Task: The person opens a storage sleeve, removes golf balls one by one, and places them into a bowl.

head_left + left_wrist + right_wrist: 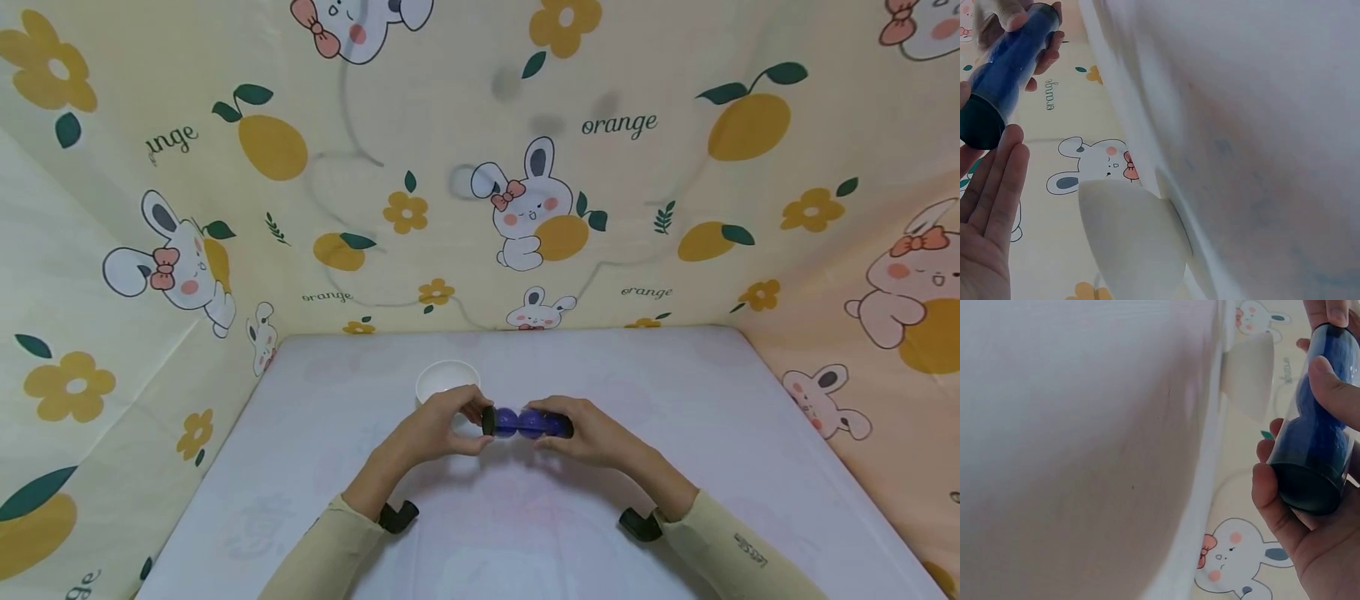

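A clear tube (pixel 519 422) with blue-purple balls inside and a dark cap at each end is held level above the table between both hands. My left hand (pixel 442 425) pinches the left-end cap (pixel 982 125) between thumb and fingers. The right hand (pixel 596 429) grips the tube's other half, thumb laid along its side and fingers round the far side, near the right-end cap (pixel 1307 489). Both caps sit on the tube. Behind the left hand stands a white bowl (pixel 447 375), partly hidden by that hand in the head view.
A white cloth covers the table (pixel 510 533). Printed curtains (pixel 450 250) with rabbits and oranges rise at the back and both sides. Dark wrist mounts (pixel 399 517) stick out at both sleeves, just above the table.
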`<state>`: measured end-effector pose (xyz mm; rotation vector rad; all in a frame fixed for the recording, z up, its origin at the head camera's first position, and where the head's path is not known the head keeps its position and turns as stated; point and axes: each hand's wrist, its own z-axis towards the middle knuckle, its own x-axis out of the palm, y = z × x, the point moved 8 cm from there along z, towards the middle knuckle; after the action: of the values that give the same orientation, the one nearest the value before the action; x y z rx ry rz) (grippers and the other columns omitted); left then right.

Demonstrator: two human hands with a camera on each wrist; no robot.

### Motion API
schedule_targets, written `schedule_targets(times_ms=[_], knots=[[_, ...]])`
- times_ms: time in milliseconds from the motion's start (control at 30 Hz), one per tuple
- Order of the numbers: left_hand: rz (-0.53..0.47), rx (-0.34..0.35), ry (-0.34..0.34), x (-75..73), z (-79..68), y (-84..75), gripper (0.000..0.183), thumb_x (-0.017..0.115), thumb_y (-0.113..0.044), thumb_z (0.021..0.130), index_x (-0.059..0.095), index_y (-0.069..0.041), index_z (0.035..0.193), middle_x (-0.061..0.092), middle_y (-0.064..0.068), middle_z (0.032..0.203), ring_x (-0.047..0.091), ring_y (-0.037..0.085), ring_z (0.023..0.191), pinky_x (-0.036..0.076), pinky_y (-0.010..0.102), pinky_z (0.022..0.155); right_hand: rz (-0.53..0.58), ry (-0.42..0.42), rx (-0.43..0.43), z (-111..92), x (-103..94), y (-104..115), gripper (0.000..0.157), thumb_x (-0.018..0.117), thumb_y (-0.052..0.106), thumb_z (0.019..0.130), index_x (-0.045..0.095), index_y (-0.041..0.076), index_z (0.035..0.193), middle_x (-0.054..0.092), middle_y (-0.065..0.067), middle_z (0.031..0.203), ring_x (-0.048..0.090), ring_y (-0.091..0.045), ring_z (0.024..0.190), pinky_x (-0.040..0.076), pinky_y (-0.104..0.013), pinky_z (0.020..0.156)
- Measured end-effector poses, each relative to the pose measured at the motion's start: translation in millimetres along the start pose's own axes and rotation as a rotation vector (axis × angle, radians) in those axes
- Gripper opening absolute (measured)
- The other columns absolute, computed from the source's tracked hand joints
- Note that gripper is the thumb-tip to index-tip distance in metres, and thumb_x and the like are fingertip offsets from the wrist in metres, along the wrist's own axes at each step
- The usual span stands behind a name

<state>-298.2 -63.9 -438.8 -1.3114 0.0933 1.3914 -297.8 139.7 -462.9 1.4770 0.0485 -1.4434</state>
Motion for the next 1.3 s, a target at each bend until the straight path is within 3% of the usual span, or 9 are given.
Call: schedule_targets(times_ms=[333,600,1033,1300], knots=[[-0.048,-0.001,0.003,1.4,0.3,3.1,0.038,0.089,-0.012,0.088,0.066,-0.009,0.119,0.075,-0.001,0.112,0.073,0.008,0.098,0.063,0.029,0.09,-0.005,0.018,0.002,-2.9,0.5,-5.2,0.055,0.084,0.027,0.096,0.065,0.005,0.144,0.073,-0.008,0.134,0.07,-0.019,0.116,0.06,-0.041,0.1],[-0.079,0.078,-0.046,-1.5,-0.4,-1.4,0.047,0.088,-0.008,0.09,0.063,-0.002,0.13,0.07,0.007,0.123,0.072,0.019,0.11,0.062,0.031,0.096,0.0,-0.022,0.007,-1.5,-1.5,-8.3,0.052,0.085,0.027,0.096,0.067,0.011,0.142,0.074,-0.006,0.131,0.07,-0.016,0.111,0.06,-0.038,0.096],[-0.065,0.048,-0.093,-0.4,-0.3,-0.5,0.045,0.091,-0.008,0.087,0.067,-0.002,0.125,0.072,0.006,0.12,0.073,0.017,0.105,0.062,0.029,0.095,-0.017,-0.032,0.031,-2.4,-2.3,-8.5,0.051,0.084,0.028,0.097,0.067,0.01,0.141,0.073,-0.006,0.133,0.069,-0.015,0.111,0.06,-0.038,0.095],[-0.052,0.046,-0.13,-0.5,-1.6,-0.4,0.046,0.092,-0.008,0.086,0.067,-0.004,0.125,0.071,0.005,0.118,0.073,0.016,0.103,0.062,0.029,0.094,-0.05,-0.047,0.058,-3.7,-2.4,-10.2,0.052,0.083,0.03,0.097,0.067,0.008,0.142,0.073,-0.011,0.135,0.071,-0.023,0.116,0.06,-0.042,0.097]])
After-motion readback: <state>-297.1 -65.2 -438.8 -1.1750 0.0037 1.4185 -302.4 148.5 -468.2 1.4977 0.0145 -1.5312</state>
